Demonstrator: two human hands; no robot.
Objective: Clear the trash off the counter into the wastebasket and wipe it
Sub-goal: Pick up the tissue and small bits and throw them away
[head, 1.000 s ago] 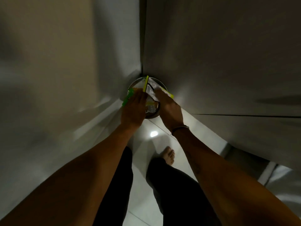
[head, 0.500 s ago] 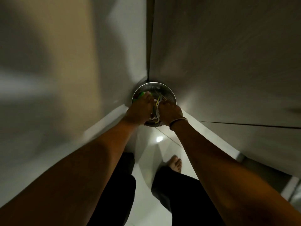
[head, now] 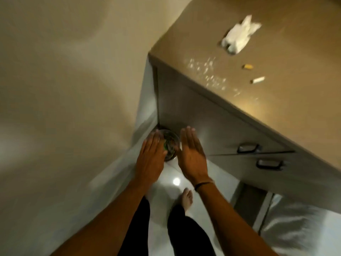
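- My left hand point(head: 150, 159) is flat and released, fingers straight and together, palm down, holding nothing; it hovers over the left rim of the wastebasket point(head: 170, 145).
- My right hand point(head: 191, 156) mirrors it: spread flat, empty, fingers pointing forward, a thin dark band at the wrist.
- The wastebasket sits between and below the two hands, in the corner where wall meets cabinet; it is round with a shiny metallic rim, and I can make out green and pale scraps inside, blurred.
- Up and to the right of my right hand, well apart, the tabletop point(head: 287, 100) is a smooth matte brown slab with a straight edge.
- On it lies a crumpled white tissue point(head: 239, 36), soft and creased.
- Nearer my hands, a scatter of white crumbs point(head: 208, 71) and two small stubby scraps, one yellowish point(head: 247, 66), one white point(head: 258, 80).
- Below the tabletop, right of my right hand, grey drawer fronts carry two dark loop handles point(head: 248, 147).
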